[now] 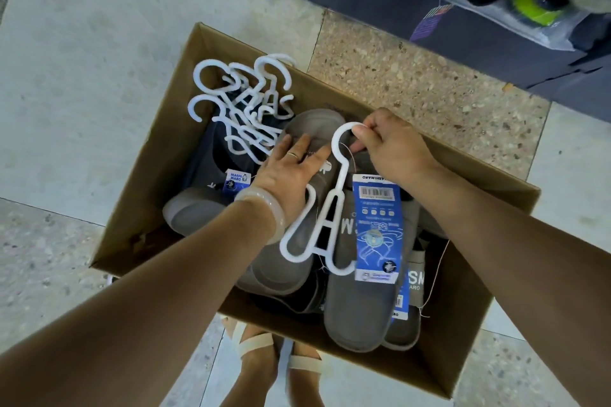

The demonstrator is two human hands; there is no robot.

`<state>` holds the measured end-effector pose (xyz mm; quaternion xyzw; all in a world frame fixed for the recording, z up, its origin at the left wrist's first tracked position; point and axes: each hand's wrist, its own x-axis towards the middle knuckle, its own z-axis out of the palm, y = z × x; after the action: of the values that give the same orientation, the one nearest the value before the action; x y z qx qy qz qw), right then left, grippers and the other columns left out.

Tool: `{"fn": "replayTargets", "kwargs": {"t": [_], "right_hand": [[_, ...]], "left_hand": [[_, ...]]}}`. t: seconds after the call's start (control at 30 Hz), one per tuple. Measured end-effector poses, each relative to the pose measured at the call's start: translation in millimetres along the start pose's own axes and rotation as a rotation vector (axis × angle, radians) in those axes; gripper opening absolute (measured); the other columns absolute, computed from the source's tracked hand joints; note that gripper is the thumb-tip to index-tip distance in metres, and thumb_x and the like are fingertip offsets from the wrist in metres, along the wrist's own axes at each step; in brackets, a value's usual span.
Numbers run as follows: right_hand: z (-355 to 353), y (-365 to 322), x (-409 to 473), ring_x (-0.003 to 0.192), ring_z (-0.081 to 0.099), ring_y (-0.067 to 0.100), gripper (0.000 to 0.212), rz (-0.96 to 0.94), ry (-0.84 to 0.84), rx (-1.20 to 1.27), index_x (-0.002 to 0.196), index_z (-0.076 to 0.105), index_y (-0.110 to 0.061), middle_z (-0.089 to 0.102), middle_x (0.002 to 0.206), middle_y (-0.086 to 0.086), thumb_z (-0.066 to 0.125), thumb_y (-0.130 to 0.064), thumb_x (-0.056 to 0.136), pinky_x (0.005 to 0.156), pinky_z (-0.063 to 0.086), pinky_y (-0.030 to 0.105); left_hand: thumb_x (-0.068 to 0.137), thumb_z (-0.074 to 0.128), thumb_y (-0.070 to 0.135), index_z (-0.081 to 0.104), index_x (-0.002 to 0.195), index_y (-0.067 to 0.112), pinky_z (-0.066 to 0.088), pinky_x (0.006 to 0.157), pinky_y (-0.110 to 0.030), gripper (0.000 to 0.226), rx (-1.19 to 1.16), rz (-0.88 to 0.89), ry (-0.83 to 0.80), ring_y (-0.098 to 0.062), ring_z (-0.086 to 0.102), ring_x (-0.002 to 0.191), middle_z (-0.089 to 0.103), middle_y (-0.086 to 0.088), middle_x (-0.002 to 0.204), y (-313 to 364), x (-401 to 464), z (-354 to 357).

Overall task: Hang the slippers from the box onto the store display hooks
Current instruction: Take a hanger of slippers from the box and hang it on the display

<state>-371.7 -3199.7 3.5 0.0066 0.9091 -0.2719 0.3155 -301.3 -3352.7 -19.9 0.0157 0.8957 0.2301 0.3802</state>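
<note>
Right hand pinching the hanger hook, left hand flat on a slipper in the box

Right hand (pixel 385 145) fingers are nipping the curl of the white hanger (pixel 325 205) at mid-frame, while the left hand (pixel 291 172) is lying open, fingers straight, pressing on a grey slipper (pixel 314 129); the hanger's prongs are reaching toward the slippers by the blue tag (pixel 377 228), all inside the cardboard box (pixel 145 188), with spare hangers (pixel 241 102) heaped upper left; she is wanting, I'd say, to steady the pair and seat both prongs fully before lifting, keeping the tag string untangled
</note>
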Motion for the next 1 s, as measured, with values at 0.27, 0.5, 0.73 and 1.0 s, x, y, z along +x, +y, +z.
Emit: {"fn": "replayTargets", "kwargs": {"t": [0.27,0.5,0.73,1.0], "right_hand": [[-8,-13,6,0.101,0.057,0.02,0.022,0.136,-0.167,-0.089,0.087,0.054,-0.016,0.069,0.108,0.007,0.045,-0.034,0.096,0.083,0.038,0.029],[-7,7,12,0.102,0.06,0.032,0.034,0.225,0.053,0.046,0.107,0.053,-0.005,0.068,0.107,0.014,0.042,-0.035,0.096,0.086,0.047,0.039],[-18,11,7,0.06,0.052,0.004,0.021,0.237,0.105,0.283,0.096,0.049,-0.014,0.06,0.063,-0.007,0.04,-0.033,0.098,0.054,0.036,0.022],[-16,12,7,0.061,0.05,0.005,0.019,0.209,0.087,0.28,0.097,0.05,-0.016,0.06,0.064,-0.007,0.04,-0.032,0.098,0.056,0.036,0.02]], "left_hand": [[0.095,0.029,0.007,-0.01,0.147,0.031,-0.002,0.119,-0.04,0.069,0.15,0.03,0.151,-0.024,-0.02,0.144,-0.02,-0.002,0.157,7,-23,-9],[0.086,0.049,0.0,0.015,0.143,0.016,0.029,0.113,-0.049,0.068,-0.023,0.198,0.298,-0.03,0.019,0.142,0.023,-0.018,0.153,-11,-29,15],[0.087,0.056,0.009,0.016,0.147,0.026,0.013,0.117,-0.028,0.074,-0.55,0.108,0.115,-0.017,0.009,0.145,0.014,-0.006,0.156,-29,-20,9],[0.06,0.082,0.035,0.037,0.127,0.039,0.052,0.067,-0.017,0.081,-1.372,-0.162,-0.249,0.001,0.063,0.087,0.061,0.011,0.119,-30,-21,-6]]}}
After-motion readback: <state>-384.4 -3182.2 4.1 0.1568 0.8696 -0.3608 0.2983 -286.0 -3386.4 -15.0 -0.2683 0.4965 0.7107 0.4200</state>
